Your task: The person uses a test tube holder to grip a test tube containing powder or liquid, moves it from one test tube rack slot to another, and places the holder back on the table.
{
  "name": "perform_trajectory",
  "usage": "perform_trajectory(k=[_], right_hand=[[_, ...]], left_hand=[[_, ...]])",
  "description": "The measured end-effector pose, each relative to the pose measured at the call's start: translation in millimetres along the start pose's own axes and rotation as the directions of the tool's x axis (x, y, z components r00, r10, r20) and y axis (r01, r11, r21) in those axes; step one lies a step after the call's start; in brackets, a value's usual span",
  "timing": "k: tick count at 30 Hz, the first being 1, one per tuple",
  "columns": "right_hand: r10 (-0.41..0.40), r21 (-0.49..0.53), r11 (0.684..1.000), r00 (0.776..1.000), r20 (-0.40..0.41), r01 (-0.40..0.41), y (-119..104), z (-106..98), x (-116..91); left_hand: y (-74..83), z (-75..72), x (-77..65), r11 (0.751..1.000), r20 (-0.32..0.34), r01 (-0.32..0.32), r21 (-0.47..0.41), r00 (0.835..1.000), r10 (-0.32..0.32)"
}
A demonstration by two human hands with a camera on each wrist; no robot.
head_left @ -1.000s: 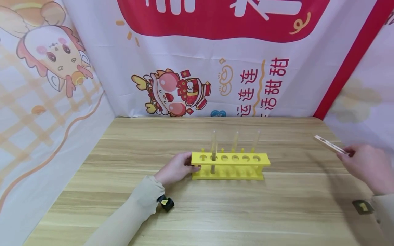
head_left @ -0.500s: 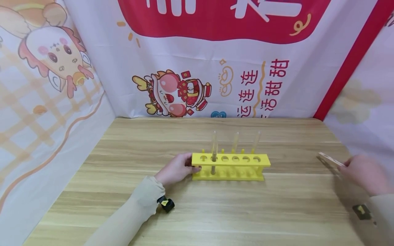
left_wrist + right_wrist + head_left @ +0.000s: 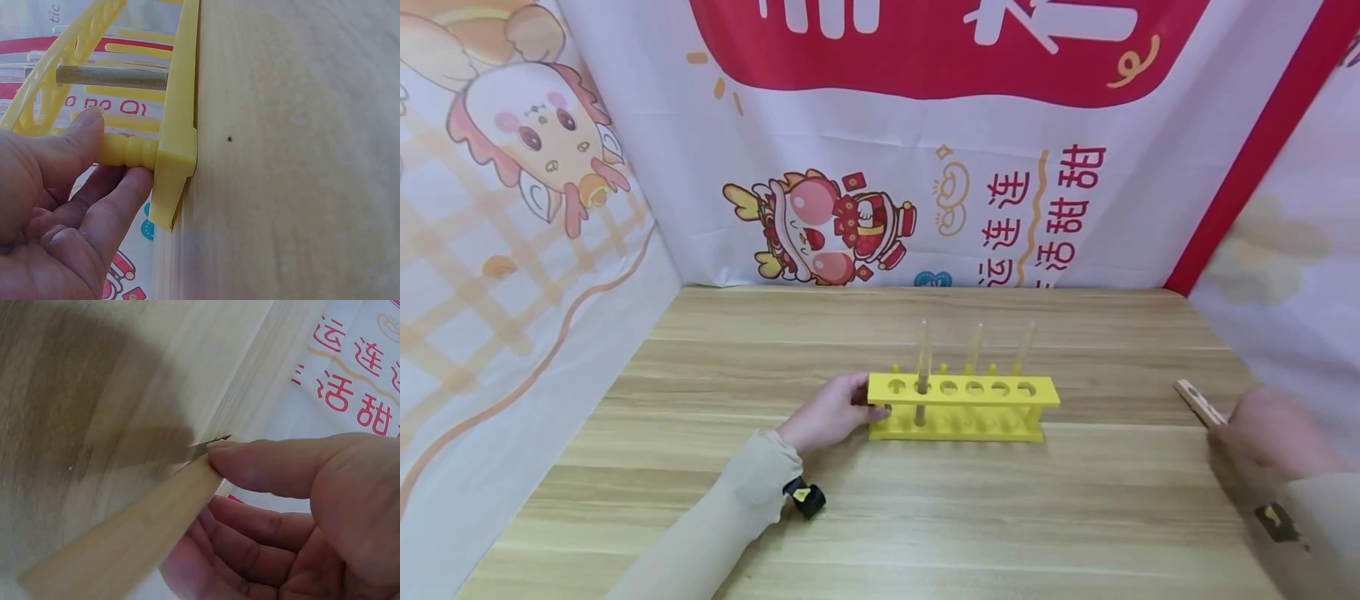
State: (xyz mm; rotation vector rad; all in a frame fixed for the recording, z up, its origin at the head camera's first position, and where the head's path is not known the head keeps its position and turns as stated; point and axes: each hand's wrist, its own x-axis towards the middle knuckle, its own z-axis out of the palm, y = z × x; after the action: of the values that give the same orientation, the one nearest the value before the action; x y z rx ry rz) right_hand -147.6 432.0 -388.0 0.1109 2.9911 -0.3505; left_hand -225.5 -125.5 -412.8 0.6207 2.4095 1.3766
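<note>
A yellow test tube rack [image 3: 962, 401] stands on the table, and my left hand [image 3: 826, 412] grips its left end. In the left wrist view, thumb and fingers pinch the rack's ribbed end post [image 3: 128, 150]. A test tube [image 3: 922, 358] with a dark greyish filling in its lower part stands in the second hole from the left. Two clear test tubes rise behind the rack, one [image 3: 975, 346] near the middle and one [image 3: 1026, 346] at the right. Off to the right, my right hand [image 3: 1277, 429] pinches a wooden test tube clamp [image 3: 1199, 402] low over the table.
Wood-grain tabletop [image 3: 880, 517] surrounds the rack. A printed cloth [image 3: 887, 125] hangs along the back edge, with more cloth [image 3: 527, 275] at the left and right sides. Small yellow pegs line the rack's rear.
My right hand has come down towards the table with the wooden clamp and moved slightly left. My left hand, the rack and the tubes have stayed in place.
</note>
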Motion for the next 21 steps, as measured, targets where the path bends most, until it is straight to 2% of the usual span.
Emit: perform_trajectory(k=[2,7,14,21], right_hand=[[-0.038,-0.024,0.999,0.999,0.014,0.039,2.9,0.5,3.5],[-0.028,-0.066,0.997,0.998,0.06,0.032,5.3,3.5,8.7],[-0.024,-0.053,0.998,0.999,0.026,0.025,2.0,6.1,9.0],[-0.04,-0.04,0.998,0.999,0.035,0.041,-2.7,5.6,8.7]], left_hand=[[1.1,0.2,0.0,1.0,0.001,0.003,0.0,1.0,-0.003],[3.2,0.6,-0.5,1.0,0.003,0.008,0.007,1.0,-0.008],[5.3,-0.5,-1.3,1.0,0.004,0.015,0.004,1.0,-0.015],[7.0,-3.1,-6.5,1.0,0.002,0.014,-0.004,1.0,-0.014]])
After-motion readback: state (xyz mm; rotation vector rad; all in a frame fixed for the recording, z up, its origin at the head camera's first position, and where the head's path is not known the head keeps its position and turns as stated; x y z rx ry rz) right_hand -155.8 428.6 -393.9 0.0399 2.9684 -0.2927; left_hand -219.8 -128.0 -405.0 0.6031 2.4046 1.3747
